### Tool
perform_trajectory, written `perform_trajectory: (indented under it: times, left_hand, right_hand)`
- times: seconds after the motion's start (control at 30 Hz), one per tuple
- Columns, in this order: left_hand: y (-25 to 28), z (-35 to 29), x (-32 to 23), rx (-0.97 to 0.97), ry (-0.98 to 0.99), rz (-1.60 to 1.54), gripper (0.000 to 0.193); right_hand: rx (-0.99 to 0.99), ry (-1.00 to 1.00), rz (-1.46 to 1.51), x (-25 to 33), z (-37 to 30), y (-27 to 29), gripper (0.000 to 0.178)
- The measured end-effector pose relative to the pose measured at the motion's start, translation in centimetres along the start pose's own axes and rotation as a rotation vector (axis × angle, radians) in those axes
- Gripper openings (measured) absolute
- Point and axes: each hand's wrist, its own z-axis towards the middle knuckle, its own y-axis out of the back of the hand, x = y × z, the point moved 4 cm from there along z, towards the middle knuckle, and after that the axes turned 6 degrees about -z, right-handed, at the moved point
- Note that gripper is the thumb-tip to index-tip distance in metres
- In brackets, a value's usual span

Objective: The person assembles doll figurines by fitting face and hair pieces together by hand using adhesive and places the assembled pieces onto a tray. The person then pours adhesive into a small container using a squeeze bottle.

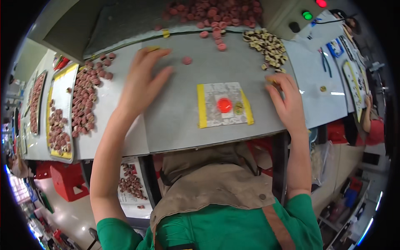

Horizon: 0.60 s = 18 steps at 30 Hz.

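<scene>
My left hand (pixel 143 79) is over the left part of the grey worktop (pixel 175 121), fingers stretched and thumb apart, with nothing visible in it. Yellow wrapping shows at one of its fingers. A small pink round piece (pixel 187 61) lies just to its right. My right hand (pixel 287 98) is open beside a pile of cream-and-dark small pieces (pixel 266 48). Its fingers are curved, with a gap to the thumb and yellow at a fingertip. Between my hands lies a grey-white square pad (pixel 212 118) with yellow side strips, a glowing red disc (pixel 224 105) and a small greenish-yellow round spot (pixel 238 108).
A large heap of pink round pieces (pixel 216 12) sits at the far side, under a machine housing. More pink-and-cream pieces (pixel 85 102) are spread at left, beside a yellow-edged tray (pixel 62 79). Pliers (pixel 325 62) lie at right, past a control box with lit buttons (pixel 307 16).
</scene>
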Motion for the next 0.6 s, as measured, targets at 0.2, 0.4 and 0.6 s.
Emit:
perform_trajectory:
  times: [0.2,0.4,0.6]
  left_hand:
    - [-5.0,1.5,0.5,0.101,-0.08,0.025,0.022]
    - [-2.8,-1.9,-1.4,-0.083,0.238,-0.461,0.022]
    - [-4.9,-6.7,-2.0,-0.214,0.575,-1.228,0.027]
  right_hand:
    - [-0.057,0.104,-0.193,-2.1,3.4,-1.4,0.022]
    - [-0.073,0.316,-0.348,-2.9,4.0,-2.1,0.018]
    - [0.108,0.027,-0.136,-2.1,2.6,-2.8,0.016]
